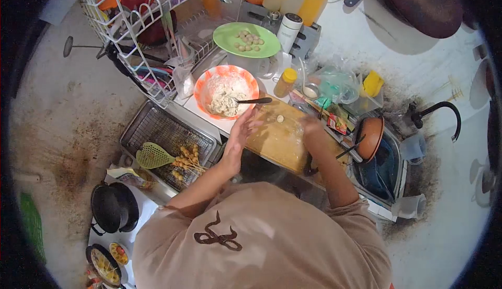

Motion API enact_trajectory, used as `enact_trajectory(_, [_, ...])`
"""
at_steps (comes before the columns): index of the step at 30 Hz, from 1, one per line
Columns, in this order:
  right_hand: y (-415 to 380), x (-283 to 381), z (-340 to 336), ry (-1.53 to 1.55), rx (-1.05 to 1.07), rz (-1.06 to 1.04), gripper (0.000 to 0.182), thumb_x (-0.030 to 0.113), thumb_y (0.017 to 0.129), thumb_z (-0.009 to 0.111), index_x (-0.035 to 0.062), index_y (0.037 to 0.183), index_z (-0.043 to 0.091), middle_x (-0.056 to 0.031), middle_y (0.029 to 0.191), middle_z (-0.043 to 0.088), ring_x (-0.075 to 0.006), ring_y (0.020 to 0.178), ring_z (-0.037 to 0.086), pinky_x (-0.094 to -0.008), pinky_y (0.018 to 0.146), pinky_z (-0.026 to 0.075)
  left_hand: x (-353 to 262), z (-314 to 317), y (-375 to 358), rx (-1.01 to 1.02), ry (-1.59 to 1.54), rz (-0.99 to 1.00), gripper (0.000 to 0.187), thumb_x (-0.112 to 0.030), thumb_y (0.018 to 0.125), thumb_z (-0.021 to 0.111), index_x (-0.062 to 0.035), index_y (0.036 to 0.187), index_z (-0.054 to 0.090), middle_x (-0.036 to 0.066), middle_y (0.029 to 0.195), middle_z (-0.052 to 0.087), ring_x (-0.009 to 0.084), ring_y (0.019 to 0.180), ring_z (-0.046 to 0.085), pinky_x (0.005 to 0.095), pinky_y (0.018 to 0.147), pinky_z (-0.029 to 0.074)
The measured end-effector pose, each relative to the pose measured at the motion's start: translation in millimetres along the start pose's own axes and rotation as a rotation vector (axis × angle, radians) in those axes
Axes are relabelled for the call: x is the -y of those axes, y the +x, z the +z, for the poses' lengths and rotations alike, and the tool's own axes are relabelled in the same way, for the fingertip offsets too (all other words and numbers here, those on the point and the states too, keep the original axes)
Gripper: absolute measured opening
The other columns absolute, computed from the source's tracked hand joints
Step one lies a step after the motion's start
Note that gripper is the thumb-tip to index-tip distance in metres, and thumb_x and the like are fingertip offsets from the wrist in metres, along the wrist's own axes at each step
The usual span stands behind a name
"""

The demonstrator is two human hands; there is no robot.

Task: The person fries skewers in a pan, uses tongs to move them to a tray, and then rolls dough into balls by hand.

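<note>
Wooden cutting board point(280, 140) lies between both hands, long axis running from the orange-rimmed bowl point(226, 91) toward the sink point(389, 171). Left hand point(241, 128) is open, fingers spread, resting at the board's bowl-side edge, holding nothing. One small dough ball point(280, 118) sits on the board just beyond the left fingertips, between the hands, somewhat nearer the left. Right hand point(312, 127) is blurred at the far edge; grip cannot be told. Spoon point(251, 101) rests in the bowl. Green plate point(246, 39) of formed balls stands farther back. Counter crowded; wire rack point(167, 137) lower left.
</note>
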State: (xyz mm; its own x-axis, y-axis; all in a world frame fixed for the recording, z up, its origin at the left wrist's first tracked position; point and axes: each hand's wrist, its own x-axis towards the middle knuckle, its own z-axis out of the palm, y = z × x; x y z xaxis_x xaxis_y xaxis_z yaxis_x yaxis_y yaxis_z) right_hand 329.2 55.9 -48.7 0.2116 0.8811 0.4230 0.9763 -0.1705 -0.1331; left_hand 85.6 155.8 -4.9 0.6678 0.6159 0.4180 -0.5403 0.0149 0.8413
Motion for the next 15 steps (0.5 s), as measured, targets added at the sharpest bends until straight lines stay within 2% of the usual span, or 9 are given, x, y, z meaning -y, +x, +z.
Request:
enact_trajectory(2, [-4,8,-2,-0.149,0.145,0.069,0.026,0.007,0.070,0.046,0.0047,0.092,0.059,-0.0128,0.093,0.057,-0.0256,0.101,0.046,-0.0444,0.097,0.024,1,-10,-8,-0.010,0.014,-0.001,0.080,-0.063,0.074,0.035,-0.0064,0.130,0.022,0.013,0.129,0.029,0.0238,0.110,0.038,0.0384,0.091,0.027])
enact_trajectory(5, [-7,12,-3,-0.221,0.170,0.152,0.022,0.010,0.069,0.049,0.0057,0.088,0.059,-0.0096,0.092,0.058,-0.0248,0.102,0.045,-0.0495,0.099,0.017,3,-24,-16,-0.027,0.002,-0.001,0.077,-0.061,0.076,0.034,-0.0061,0.129,0.025,0.013,0.128,0.031,0.0230,0.107,0.041,0.0369,0.089,0.028])
enact_trajectory(8, [0,47,-30,-0.304,0.343,0.265,0.018,0.013,0.068,0.051,0.0071,0.083,0.059,-0.0071,0.091,0.058,-0.0250,0.100,0.047,-0.0442,0.096,0.025,3,-29,-20,-0.038,-0.015,0.001,0.075,-0.060,0.077,0.034,-0.0057,0.128,0.026,0.014,0.128,0.031,0.0230,0.104,0.044,0.0357,0.088,0.029])
enact_trajectory(11, [-3,56,-26,-0.197,0.296,0.185,0.016,0.017,0.068,0.054,0.0078,0.081,0.058,-0.0068,0.089,0.059,-0.0250,0.097,0.049,-0.0391,0.089,0.032,3,-32,-19,-0.029,-0.033,0.013,0.075,-0.060,0.077,0.034,-0.0052,0.127,0.027,0.014,0.128,0.032,0.0234,0.103,0.044,0.0359,0.088,0.029])
enact_trajectory(14, [2,51,-26,-0.011,0.355,0.346,0.021,0.019,0.069,0.056,0.0089,0.086,0.059,-0.0084,0.089,0.058,-0.0260,0.094,0.050,-0.0365,0.082,0.036,3,-34,-18,-0.005,-0.048,0.012,0.075,-0.060,0.077,0.034,-0.0047,0.127,0.028,0.014,0.128,0.032,0.0238,0.102,0.045,0.0361,0.088,0.029])
enact_trajectory(15, [-1,42,-23,0.121,0.291,0.436,0.022,0.017,0.069,0.056,0.0112,0.090,0.059,-0.0070,0.090,0.058,-0.0242,0.094,0.051,-0.0411,0.083,0.033,2,-34,-18,0.001,-0.050,0.005,0.075,-0.060,0.077,0.035,-0.0045,0.126,0.028,0.014,0.128,0.032,0.0239,0.102,0.045,0.0362,0.088,0.029])
